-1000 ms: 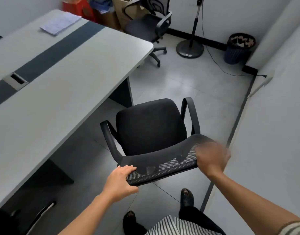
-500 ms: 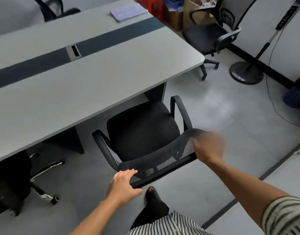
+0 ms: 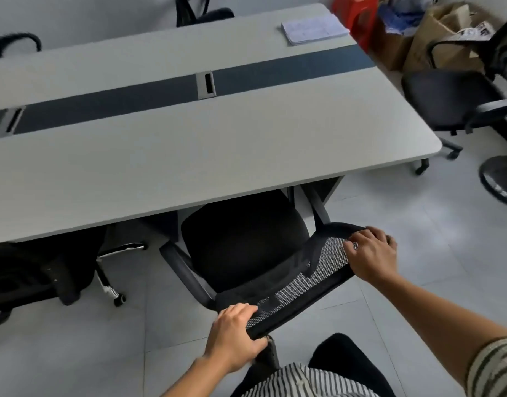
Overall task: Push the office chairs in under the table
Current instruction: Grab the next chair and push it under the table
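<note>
Here the black office chair (image 3: 243, 239) stands with the front of its seat tucked just under the near edge of the table (image 3: 189, 156), its mesh backrest (image 3: 301, 282) turned toward the person. The left hand (image 3: 233, 336) grips the backrest's top rim at one end, fingers curled over the top and thumb beneath. The right hand (image 3: 371, 257) holds the other end of the same rim, fingers bent over the mesh; its thumb is hidden. Beyond the hands lie the seat and both armrests, whose front ends reach under the tabletop. Off to the left of the left hand, a second black chair (image 3: 31, 270) sits mostly under the table, with a chrome leg and a castor showing. Far beyond the right hand, a stack of papers (image 3: 312, 28) lies near the table's far corner, past the dark strip (image 3: 117, 98) running along its middle. Farther right of the right hand, a third chair (image 3: 453, 101) stands off the table's end on the tiled floor (image 3: 418, 230), a round dark stand base (image 3: 501, 179) near it, and a cardboard box (image 3: 438, 38) and a red stool (image 3: 354, 12) behind.
</note>
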The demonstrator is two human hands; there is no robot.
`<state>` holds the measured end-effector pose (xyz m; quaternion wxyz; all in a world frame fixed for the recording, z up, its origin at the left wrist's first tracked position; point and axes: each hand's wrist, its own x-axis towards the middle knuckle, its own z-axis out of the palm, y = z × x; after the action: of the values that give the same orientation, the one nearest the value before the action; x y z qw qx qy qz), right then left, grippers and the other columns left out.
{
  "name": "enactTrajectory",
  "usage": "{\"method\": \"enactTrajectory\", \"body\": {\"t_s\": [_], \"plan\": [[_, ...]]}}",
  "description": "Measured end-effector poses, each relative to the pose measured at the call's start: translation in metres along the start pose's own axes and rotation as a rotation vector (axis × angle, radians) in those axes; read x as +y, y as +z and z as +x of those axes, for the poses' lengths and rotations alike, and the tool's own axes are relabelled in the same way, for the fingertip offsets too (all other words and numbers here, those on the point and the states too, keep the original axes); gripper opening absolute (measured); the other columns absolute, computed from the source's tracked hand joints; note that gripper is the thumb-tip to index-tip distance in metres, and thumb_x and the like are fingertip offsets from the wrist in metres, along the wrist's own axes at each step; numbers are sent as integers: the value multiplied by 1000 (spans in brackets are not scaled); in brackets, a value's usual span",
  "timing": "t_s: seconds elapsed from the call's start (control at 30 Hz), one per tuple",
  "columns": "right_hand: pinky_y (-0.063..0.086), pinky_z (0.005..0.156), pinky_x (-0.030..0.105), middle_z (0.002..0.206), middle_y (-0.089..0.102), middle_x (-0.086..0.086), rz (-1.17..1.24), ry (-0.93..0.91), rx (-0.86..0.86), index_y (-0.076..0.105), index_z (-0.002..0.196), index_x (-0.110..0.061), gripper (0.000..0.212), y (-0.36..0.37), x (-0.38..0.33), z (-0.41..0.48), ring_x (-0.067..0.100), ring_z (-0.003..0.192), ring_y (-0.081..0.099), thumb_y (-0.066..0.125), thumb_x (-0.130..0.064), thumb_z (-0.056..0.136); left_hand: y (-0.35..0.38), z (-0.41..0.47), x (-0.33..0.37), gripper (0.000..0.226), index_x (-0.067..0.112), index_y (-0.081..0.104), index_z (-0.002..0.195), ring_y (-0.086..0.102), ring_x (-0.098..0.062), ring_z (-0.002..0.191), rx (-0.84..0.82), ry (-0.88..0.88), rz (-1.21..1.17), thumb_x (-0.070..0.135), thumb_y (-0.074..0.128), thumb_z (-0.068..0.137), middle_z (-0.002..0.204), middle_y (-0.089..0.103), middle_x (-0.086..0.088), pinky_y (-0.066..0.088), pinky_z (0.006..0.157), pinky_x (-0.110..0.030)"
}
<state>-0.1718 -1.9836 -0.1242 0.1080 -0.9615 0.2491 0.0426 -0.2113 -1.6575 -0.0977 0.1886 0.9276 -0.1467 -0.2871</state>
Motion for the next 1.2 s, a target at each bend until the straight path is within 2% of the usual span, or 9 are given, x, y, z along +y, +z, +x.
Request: {"method": "enactTrajectory", "body": {"t_s": [0.13, 0.27, 0.4, 0.53, 0.63, 0.77, 0.87, 1.0, 1.2], "plan": [[20, 107, 46, 120, 65, -2, -25, -129, -14, 70, 95, -22, 33, 0, -16, 44, 20, 128, 39, 42, -38, 88, -9, 19, 6, 67, 28, 44, 135, 42, -11, 126, 45, -56, -25, 49, 57, 73, 138, 47, 10, 32, 106, -25], [7, 115, 48, 107, 68, 2, -85, -369, -79, 67, 83, -17, 42, -3, -37, 93, 22, 129, 46, 32, -37, 92, -19, 37, 16, 61, 27, 47, 134, 45, -13, 125, 102, -115, 7, 44, 57, 76, 135, 51, 8, 37, 103, -29], [28, 111, 38, 104, 73, 5, -31, -548, -166, 65, 76, -15, 50, -10, -57, 134, 20, 124, 54, 23, -40, 88, -23, 56, 24, 47, 23, 62, 116, 65, -22, 96, 182, -171, 197, 33, 70, 71, 107, 68, 2, 56, 77, -37], [26, 108, 35, 109, 73, -6, -64, -652, -182, 69, 84, -22, 55, -8, -60, 145, 15, 128, 51, 20, -46, 86, -24, 70, 34, 47, 20, 64, 111, 64, -21, 85, 212, -269, 205, 11, 70, 65, 98, 67, 1, 53, 72, -34], [26, 108, 35, 115, 71, -8, -43, -659, -169, 73, 93, -26, 58, -5, -60, 146, 15, 127, 52, 20, -49, 86, -28, 75, 20, 53, 25, 70, 89, 63, -11, 60, 219, -193, 279, 16, 80, 38, 76, 66, 10, 51, 51, -23], [27, 107, 36, 120, 69, -5, -49, -644, -157, 74, 100, -28, 38, 4, -65, 131, 17, 127, 53, 40, -44, 91, -44, 76, -14, 52, 24, 69, 83, 61, -13, 56, 206, -118, 325, 18, 80, 33, 71, 65, 9, 48, 46, -24], [25, 102, 34, 114, 72, 0, -46, -597, -121, 74, 97, -25, 46, 13, -82, 101, 21, 120, 59, 34, -45, 89, -65, 76, -53, 50, 22, 70, 88, 64, -17, 64, 196, -103, 331, 15, 79, 39, 77, 65, 6, 52, 52, -27], [26, 93, 34, 102, 75, 3, -31, -533, -51, 74, 91, -20, 50, 18, -109, 56, 26, 108, 66, 31, -44, 89, -99, 88, -103, 51, 19, 64, 114, 62, -25, 93, 147, -71, 355, 6, 67, 65, 103, 65, -1, 50, 83, -36], [29, 105, 39, 127, 65, -1, -80, -414, -151, 65, 118, -27, 82, 30, -131, 25, 22, 128, 51, 5, -72, 86, -141, 118, -138, 56, 28, 49, 131, 51, -19, 115, 129, -35, 426, 4, 55, 80, 124, 55, 5, 33, 101, -30]]}}
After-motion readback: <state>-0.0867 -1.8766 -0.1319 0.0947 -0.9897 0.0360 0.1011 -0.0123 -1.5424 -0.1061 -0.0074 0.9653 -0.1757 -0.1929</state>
